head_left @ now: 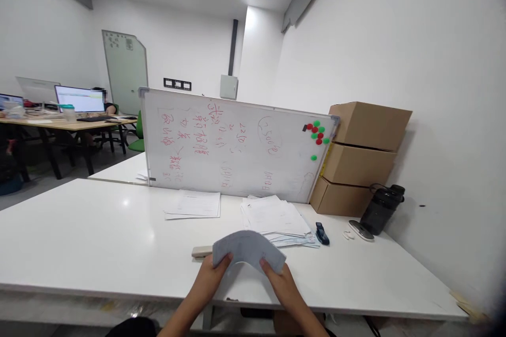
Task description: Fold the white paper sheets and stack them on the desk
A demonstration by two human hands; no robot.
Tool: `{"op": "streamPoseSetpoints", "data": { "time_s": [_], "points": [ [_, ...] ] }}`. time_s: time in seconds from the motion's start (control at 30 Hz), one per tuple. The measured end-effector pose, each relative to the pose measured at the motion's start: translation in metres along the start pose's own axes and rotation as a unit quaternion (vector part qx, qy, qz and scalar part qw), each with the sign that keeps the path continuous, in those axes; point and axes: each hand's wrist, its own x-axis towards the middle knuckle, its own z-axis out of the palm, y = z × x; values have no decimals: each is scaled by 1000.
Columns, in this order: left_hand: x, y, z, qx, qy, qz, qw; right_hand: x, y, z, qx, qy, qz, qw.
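Note:
Between my two hands a small sheaf of paper (247,245) is bent into an arch above the front part of the white table. My left hand (215,269) grips its left end, thumb on the near face. At the right end my right hand (276,274) pinches it the same way. The fingers behind the paper are hidden. Just left of the paper, partly covered by it, lies a beige stapler-like object (201,251). A loose pile of papers (276,216) spreads behind my hands, and a thinner paper stack (195,204) lies to its left.
A whiteboard (237,147) with red writing and magnets stands along the table's (98,237) back. Cardboard boxes (363,126) are stacked at its right. Nearby are a black bottle (382,209), a mouse (361,230) and a dark blue object (322,234). A person (109,108) sits behind a monitor far left.

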Motion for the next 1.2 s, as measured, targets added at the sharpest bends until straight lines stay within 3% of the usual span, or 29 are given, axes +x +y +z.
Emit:
{"op": "streamPoseSetpoints", "data": {
  "time_s": [0.4,0.6,1.0,1.2],
  "points": [
    [8,-13,-9,22,-31,0,999,9,19,6,-29,8,2,1000],
    [9,-21,-8,32,-2,-3,999,6,22,3,-44,53,80,994],
    [9,-25,-8,-43,-21,-11,999,5,36,-1,34,55,76,995],
    [7,-23,-8,-16,-42,-20,999,7,40,-3,153,46,36,986]
  ]
}}
